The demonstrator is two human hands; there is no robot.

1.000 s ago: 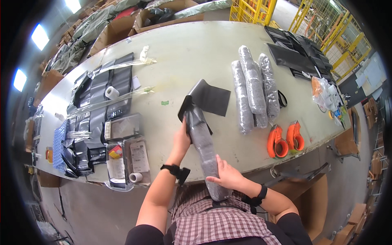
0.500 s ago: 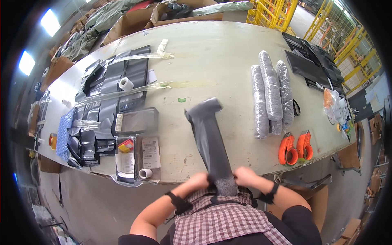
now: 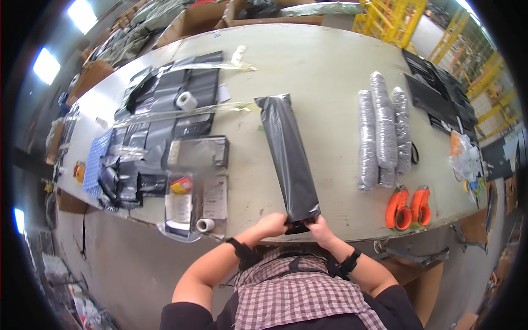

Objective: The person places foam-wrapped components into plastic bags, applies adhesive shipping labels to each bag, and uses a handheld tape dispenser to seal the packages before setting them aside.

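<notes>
A long black plastic mailing bag (image 3: 289,157) lies on the table in front of me, filled out by something long inside. Its near end is at the table's front edge, between my hands. My left hand (image 3: 274,224) is closed on the left corner of that end. The right corner is pinched by my right hand (image 3: 320,230). A black flap of the bag shows between the hands. To the right lie several silvery wrapped rolls (image 3: 384,132), with two orange tape dispensers (image 3: 408,209) nearer to me.
Stacks of black bags (image 3: 187,88) held under clear tape cover the table's left side, with a white roll (image 3: 186,101) on top. Clear boxes (image 3: 199,153) with labels stand nearer. More black bags (image 3: 440,93) lie far right. Yellow wire cages (image 3: 385,22) stand behind the table.
The bag has moved forward onto the table and lies straighter. The wrapped grey end that stuck out of its near end is now covered. My hands have moved forward with it.
</notes>
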